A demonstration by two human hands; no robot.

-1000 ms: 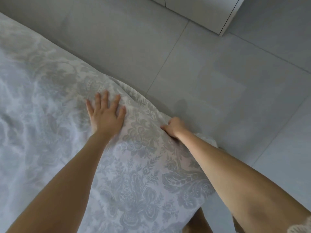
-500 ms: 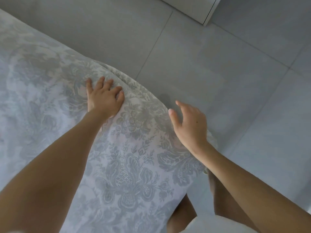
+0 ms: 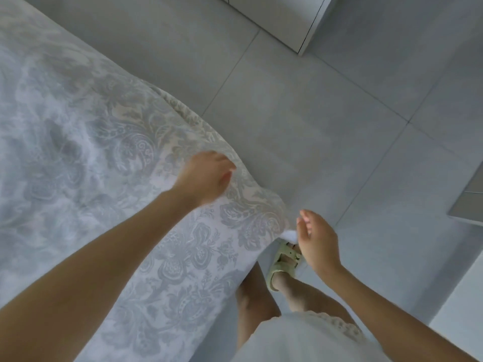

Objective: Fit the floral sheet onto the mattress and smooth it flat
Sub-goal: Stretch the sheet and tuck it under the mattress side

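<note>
The floral sheet (image 3: 109, 163), white with a grey damask pattern, covers the mattress across the left half of the view and wraps its near corner. My left hand (image 3: 206, 176) lies on the sheet close to the bed's right edge, fingers curled toward that edge; motion blur hides whether they pinch the cloth. My right hand (image 3: 317, 240) hovers off the bed beside the corner, fingers apart, holding nothing. A small white bit of cloth (image 3: 288, 235) pokes out under the sheet at the corner.
Grey floor tiles (image 3: 300, 105) fill the right side. White cabinet fronts (image 3: 285, 19) stand at the top. A dark flat panel edge (image 3: 467, 202) juts in at the right. My legs, a pale green sandal (image 3: 283, 262) and a white skirt hem are just below the corner.
My left hand slid from the flat top toward the bed's right edge. My right hand left the sheet's edge and moved down beside the corner. My view tilted down, showing my legs.
</note>
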